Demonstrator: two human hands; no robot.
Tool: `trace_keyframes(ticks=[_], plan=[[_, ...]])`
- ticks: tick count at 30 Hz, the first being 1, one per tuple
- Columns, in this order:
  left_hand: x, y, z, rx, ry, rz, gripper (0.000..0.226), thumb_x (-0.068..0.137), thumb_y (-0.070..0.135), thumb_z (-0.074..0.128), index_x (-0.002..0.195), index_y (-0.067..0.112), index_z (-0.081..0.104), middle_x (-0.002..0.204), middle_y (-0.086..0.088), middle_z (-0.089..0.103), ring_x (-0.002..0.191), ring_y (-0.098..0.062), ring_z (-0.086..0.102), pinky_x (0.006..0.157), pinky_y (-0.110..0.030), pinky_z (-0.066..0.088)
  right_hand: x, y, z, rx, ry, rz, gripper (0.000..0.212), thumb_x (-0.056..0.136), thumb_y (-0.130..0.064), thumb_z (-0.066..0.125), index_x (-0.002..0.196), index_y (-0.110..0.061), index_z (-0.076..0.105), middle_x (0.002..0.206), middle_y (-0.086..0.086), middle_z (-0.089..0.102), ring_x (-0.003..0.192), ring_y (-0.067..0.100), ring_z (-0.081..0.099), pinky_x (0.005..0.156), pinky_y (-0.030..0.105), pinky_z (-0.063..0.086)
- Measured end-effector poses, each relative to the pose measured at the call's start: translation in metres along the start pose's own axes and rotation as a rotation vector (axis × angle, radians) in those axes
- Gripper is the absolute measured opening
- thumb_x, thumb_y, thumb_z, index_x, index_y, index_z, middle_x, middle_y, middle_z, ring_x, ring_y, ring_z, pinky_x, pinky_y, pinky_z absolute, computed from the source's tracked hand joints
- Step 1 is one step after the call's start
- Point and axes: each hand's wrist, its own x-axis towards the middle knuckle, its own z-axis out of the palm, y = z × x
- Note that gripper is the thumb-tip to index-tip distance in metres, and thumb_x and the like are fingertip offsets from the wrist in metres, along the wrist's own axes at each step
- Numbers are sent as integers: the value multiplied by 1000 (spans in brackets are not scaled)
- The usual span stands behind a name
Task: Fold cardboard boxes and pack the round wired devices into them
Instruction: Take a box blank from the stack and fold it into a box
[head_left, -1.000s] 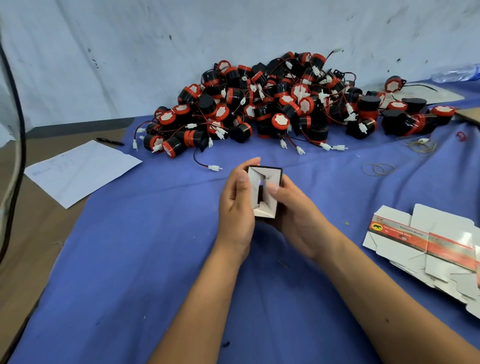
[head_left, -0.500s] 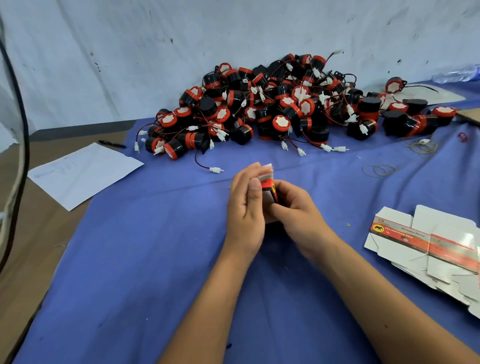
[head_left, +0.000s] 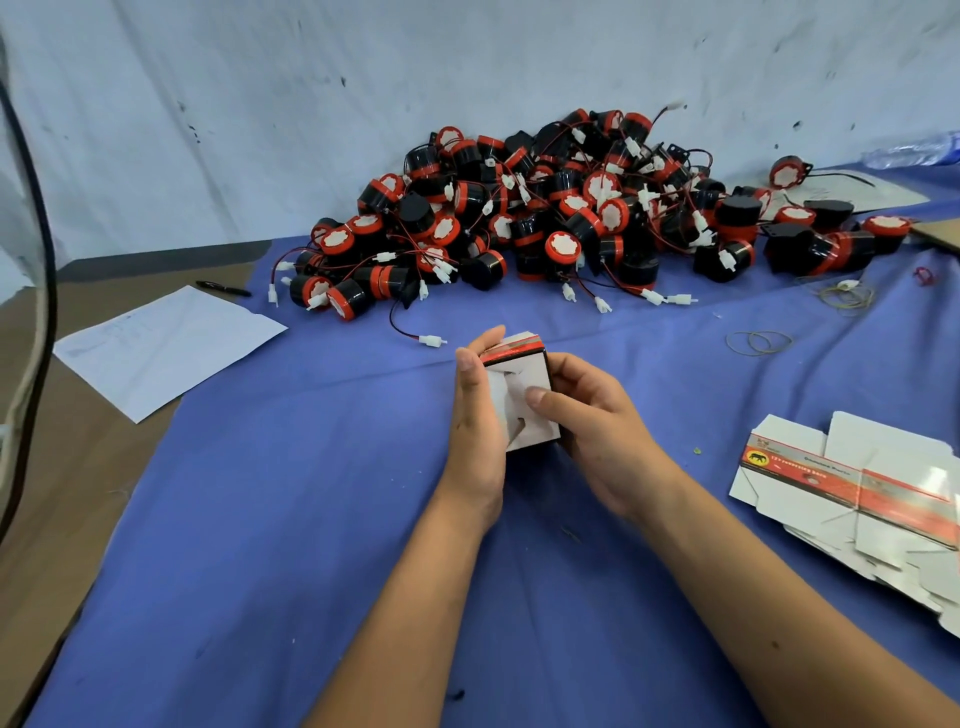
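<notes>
A small cardboard box (head_left: 519, 395), white with a red and black band, is held above the blue cloth (head_left: 291, 519) between both hands. My left hand (head_left: 475, 431) grips its left side, fingers wrapped over the top edge. My right hand (head_left: 587, 415) holds the right side with its thumb pressed on the folded white flaps facing me. Behind the box, a big pile of round black-and-red wired devices (head_left: 561, 218) lies against the wall. A stack of flat unfolded boxes (head_left: 852, 483) rests at the right.
A white paper sheet (head_left: 166, 343) and a black pen (head_left: 223, 288) lie at the left on the brown table. Rubber bands (head_left: 758, 343) are scattered on the cloth at right. A loose white connector on a red wire (head_left: 431, 340) lies just behind the hands.
The box was turned edge-on between the hands half a second ago; now its white flap face is toward me again, tilted, with my right thumb pressing on the flaps.
</notes>
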Motion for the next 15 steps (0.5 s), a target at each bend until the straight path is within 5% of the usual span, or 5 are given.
trace_keyframes(ticks=[4,7,12,15], plan=[[-4,-4,7,157,-35,103,47,101,53,26,135,34,53,134,-1,62,119,-19,64,100,-36,55,1,5,6,-141,98,-12,27,100,1,50,119,-8,66,111,15,74,99,26,69,85,40,55],[-3,-4,5,191,-26,120,50,101,53,23,137,35,53,137,-6,61,124,-23,62,107,-46,51,1,3,0,-103,36,4,25,100,1,53,122,-4,66,116,21,72,108,37,69,93,48,55],[-1,0,-2,145,-58,66,61,98,61,20,140,34,56,131,-7,67,114,-22,68,97,-45,58,0,-5,-9,18,-135,58,39,88,-7,66,127,0,65,126,28,66,114,40,66,101,52,51],[-3,4,0,146,-76,78,73,91,82,28,136,34,59,126,-4,69,109,-18,70,91,-39,59,0,-8,-14,63,-194,61,37,89,-6,65,126,-2,67,123,25,69,111,35,67,99,48,53]])
